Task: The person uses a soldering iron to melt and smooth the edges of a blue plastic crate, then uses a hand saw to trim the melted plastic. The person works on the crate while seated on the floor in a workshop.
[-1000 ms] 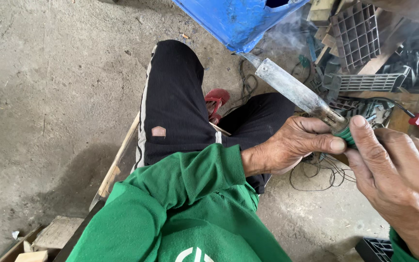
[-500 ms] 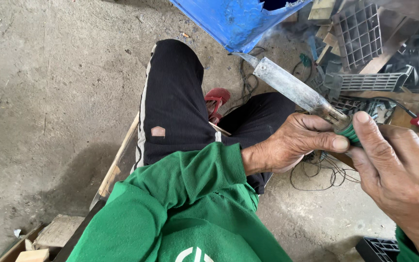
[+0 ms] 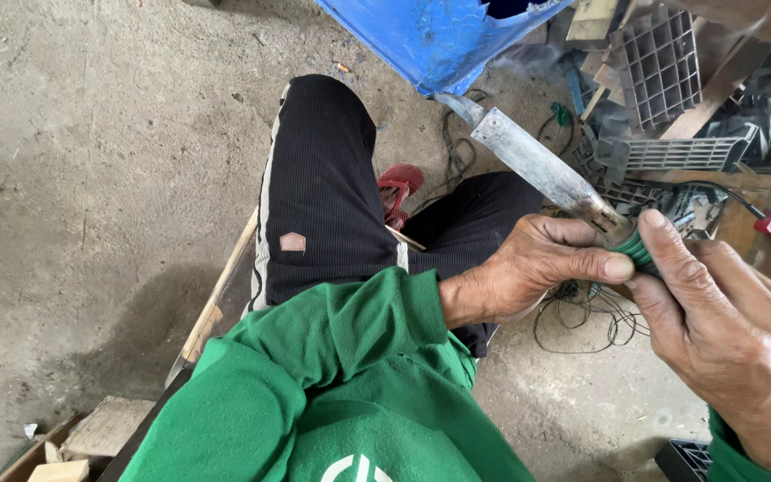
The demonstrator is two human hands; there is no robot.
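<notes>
Your left hand (image 3: pixel 537 268) grips the knife (image 3: pixel 542 174) at its green handle (image 3: pixel 640 252), thumb pressed along it. Your right hand (image 3: pixel 729 344) wraps fingers around the same handle.

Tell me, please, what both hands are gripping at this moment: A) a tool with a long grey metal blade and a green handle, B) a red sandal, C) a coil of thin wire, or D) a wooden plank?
A: the left hand and right hand meet on the green handle of the tool, whose grey metal blade points away towards the blue container.
</notes>
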